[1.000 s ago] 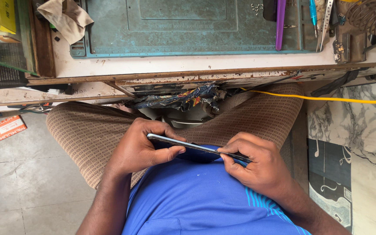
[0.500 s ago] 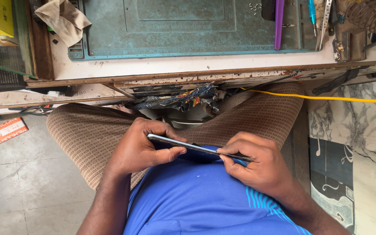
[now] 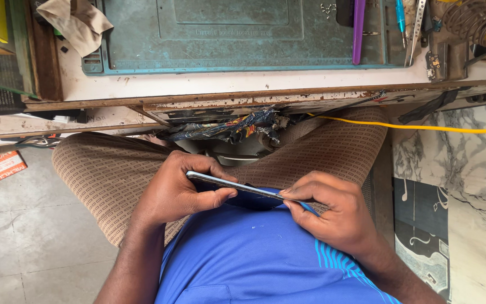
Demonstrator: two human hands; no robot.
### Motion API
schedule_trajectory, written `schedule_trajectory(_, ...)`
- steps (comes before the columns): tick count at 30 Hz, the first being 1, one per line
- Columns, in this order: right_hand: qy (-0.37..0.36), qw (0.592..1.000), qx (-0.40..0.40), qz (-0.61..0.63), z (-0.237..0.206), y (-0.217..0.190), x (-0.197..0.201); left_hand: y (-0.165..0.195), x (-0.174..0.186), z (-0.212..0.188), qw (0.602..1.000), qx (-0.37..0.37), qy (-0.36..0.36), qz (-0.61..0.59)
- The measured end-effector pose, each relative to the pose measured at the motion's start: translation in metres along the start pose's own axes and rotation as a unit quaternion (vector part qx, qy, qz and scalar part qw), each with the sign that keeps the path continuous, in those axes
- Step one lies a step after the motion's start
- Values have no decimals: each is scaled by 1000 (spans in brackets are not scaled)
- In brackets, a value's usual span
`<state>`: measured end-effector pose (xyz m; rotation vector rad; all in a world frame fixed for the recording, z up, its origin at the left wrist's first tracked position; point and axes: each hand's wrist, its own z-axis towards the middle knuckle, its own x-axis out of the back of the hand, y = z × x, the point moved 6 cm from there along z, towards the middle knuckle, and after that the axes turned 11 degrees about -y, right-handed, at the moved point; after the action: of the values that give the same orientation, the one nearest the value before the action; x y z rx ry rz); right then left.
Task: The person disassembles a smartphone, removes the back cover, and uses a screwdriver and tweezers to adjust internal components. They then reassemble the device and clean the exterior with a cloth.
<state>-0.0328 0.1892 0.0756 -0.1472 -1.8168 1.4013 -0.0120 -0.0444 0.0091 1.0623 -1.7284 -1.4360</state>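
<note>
From the head camera, the phone point(image 3: 237, 188) sits edge-up over the lap, below the bench point(image 3: 243, 90), kept steady for work on its seam. The left hand point(image 3: 178, 191) wraps one end, fingers curled tight; the right hand point(image 3: 333, 211) pinches the other edge, wrist bent inward.

Blue shirt point(image 3: 254, 259), brown patterned trousers point(image 3: 113, 174), teal mat point(image 3: 243, 39), purple tool point(image 3: 359, 31), yellow cable point(image 3: 423, 127), grey-white marbled floor point(image 3: 468, 169).
</note>
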Motion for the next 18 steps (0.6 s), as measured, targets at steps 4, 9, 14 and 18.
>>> schedule_trajectory(4, 2, 999, 1, -34, -2, -2, -2, 3, -2, 0, 1000, 4, -1, -4)
schedule_trajectory(9, 7, 999, -7, -39, 0, -2, -3, 6, -2, 1, 1000, 27, 0, 5)
schedule_trajectory(14, 25, 998, 2, -52, 6, -7, -4, 11, 0, 6, 999, 36, 1, 17)
schedule_trajectory(18, 28, 998, 15, -61, 10, -9, -6, 14, -3, 10, 997, 66, -9, 39)
